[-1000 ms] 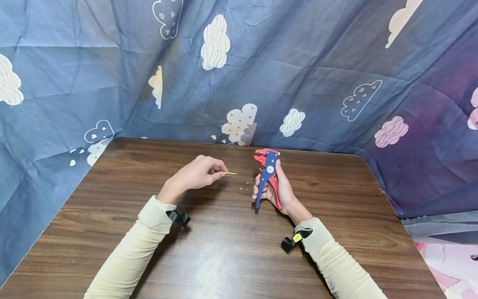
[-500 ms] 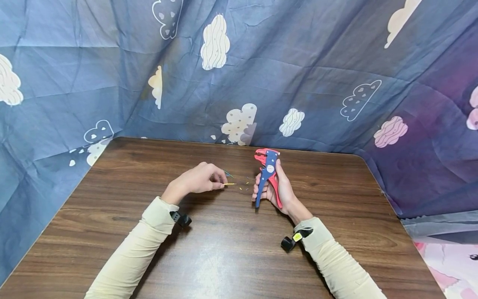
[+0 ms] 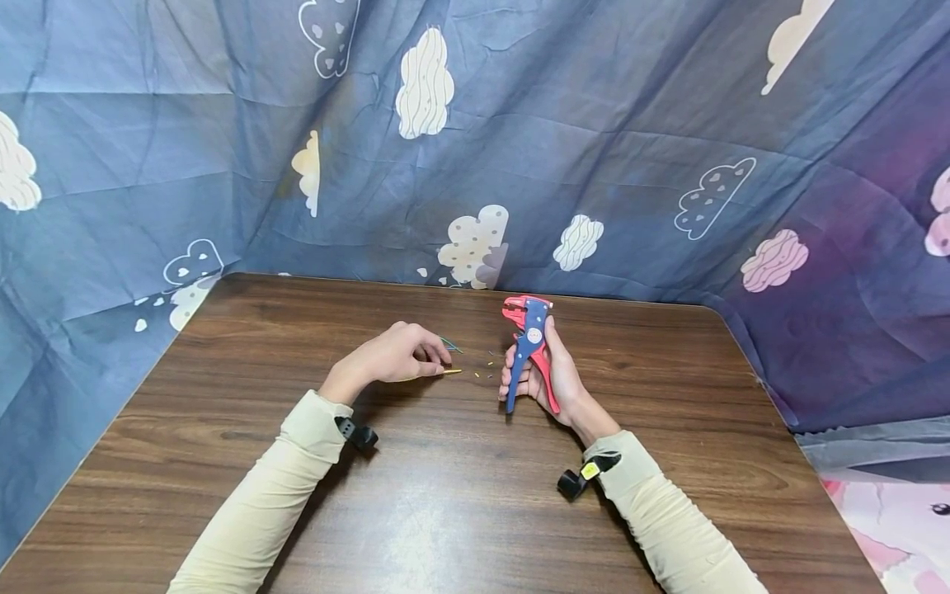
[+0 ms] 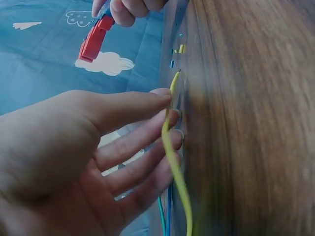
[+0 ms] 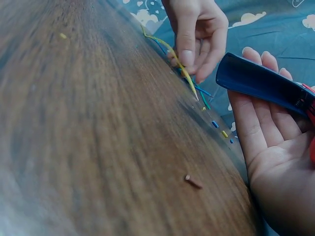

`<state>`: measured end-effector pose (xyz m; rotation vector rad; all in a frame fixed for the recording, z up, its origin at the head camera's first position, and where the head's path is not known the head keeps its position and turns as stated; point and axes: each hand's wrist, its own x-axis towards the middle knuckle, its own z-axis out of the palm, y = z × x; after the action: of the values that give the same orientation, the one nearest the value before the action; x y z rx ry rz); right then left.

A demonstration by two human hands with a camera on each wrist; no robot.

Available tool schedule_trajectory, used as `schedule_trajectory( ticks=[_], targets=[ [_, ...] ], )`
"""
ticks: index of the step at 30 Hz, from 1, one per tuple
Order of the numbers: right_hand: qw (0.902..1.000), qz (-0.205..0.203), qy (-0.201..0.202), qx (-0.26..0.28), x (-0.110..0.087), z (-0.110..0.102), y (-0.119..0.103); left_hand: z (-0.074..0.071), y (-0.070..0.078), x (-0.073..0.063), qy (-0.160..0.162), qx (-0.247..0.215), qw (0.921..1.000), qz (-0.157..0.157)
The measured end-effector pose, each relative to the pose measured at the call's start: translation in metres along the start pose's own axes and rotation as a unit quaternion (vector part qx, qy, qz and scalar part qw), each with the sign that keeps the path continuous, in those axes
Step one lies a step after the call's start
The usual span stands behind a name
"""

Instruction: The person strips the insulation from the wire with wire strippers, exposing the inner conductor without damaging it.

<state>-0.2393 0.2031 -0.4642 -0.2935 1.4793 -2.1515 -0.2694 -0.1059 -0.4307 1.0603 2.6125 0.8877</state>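
Well, through the head camera I have both hands over the bench (image 3: 519,536), each with something in its grip. My left hand (image 3: 397,355) pinches a yellow wire (image 4: 175,167) near one end, thumb against the first finger, while the other fingers are loosely bent and slightly spread. The wire's short end pokes past the thumb toward the right, and its longer part trails back across the fingers. I can't tell whether that short end touches the bench.

My right hand (image 3: 566,375) holds a red-and-blue wire stripper (image 3: 529,343), fingers behind the handles and the thumb up along its side. The tool's head is uppermost with its red jaws facing left, and the blue and red handles stand spread apart.

Just beyond the left fingertips lie a green wire (image 4: 161,215) and a blue wire (image 4: 169,211). Between the hands I see tiny scraps on the bench, including a yellow scrap (image 5: 225,133) and a blue scrap (image 5: 215,124). My right wrist view also shows a reddish-brown piece (image 5: 193,182), well apart from that row. A cloud-printed cloth (image 3: 631,165) hangs behind the bench.
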Motion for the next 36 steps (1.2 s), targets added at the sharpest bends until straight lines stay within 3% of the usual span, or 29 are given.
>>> schedule_trajectory(
  ticks=[3,8,11,21,32,36],
  targets=[
    [1.0,0.001,0.0,0.0,0.0,0.0,0.0,-0.001,-0.001,0.001,0.035,-0.012,0.9993,-0.006],
    [1.0,0.003,-0.001,0.0,0.001,0.0,0.0,-0.002,-0.007,0.003,0.123,-0.035,0.9916,-0.016],
    [1.0,0.005,0.001,-0.001,0.001,0.0,0.0,-0.002,-0.013,0.002,0.148,-0.033,0.9882,-0.02],
    [0.9999,0.01,0.004,-0.01,0.002,0.002,-0.001,0.002,-0.027,-0.003,0.111,0.026,0.9915,-0.061],
    [0.9999,0.011,0.001,-0.011,0.001,0.001,-0.001,0.006,-0.03,0.001,0.119,0.03,0.9901,-0.069],
    [0.9999,0.009,-0.003,-0.013,0.002,0.0,0.0,0.006,-0.029,0.002,0.145,0.041,0.9871,-0.053]
  ],
)
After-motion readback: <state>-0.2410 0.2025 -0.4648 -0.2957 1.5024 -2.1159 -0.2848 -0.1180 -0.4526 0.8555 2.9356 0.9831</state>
